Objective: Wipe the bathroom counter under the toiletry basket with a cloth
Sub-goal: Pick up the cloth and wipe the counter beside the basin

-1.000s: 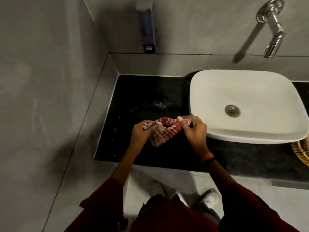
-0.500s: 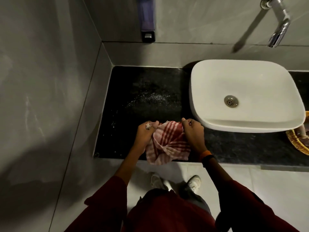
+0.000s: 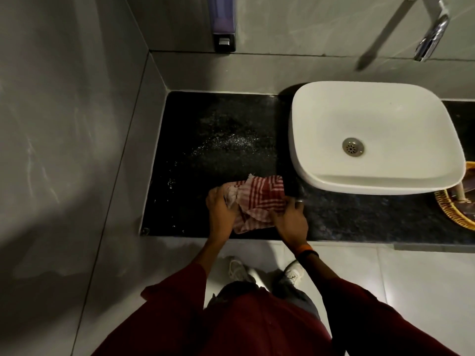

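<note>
Head camera, looking down: I hold a red-and-white striped cloth (image 3: pixel 259 201) against the black worktop (image 3: pixel 218 140), near its front edge and just left of the white basin (image 3: pixel 372 119). My left hand (image 3: pixel 221 209) grips the cloth's left side, fingers closed over a bunched white edge; my right hand (image 3: pixel 290 219) pinches its right side, an orange band (image 3: pixel 305 249) showing at the wrist. Pale specks and a dusty smear (image 3: pixel 231 142) mark the dark stone behind the cloth. The woven toiletry basket (image 3: pixel 452 211) sits at the far right of the worktop, partly cut off by the frame and tucked beside the basin's front corner, well apart from the cloth. A soap dispenser (image 3: pixel 223 24) hangs on the grey wall above, and a chrome tap (image 3: pixel 431 34) juts out over the basin.
</note>
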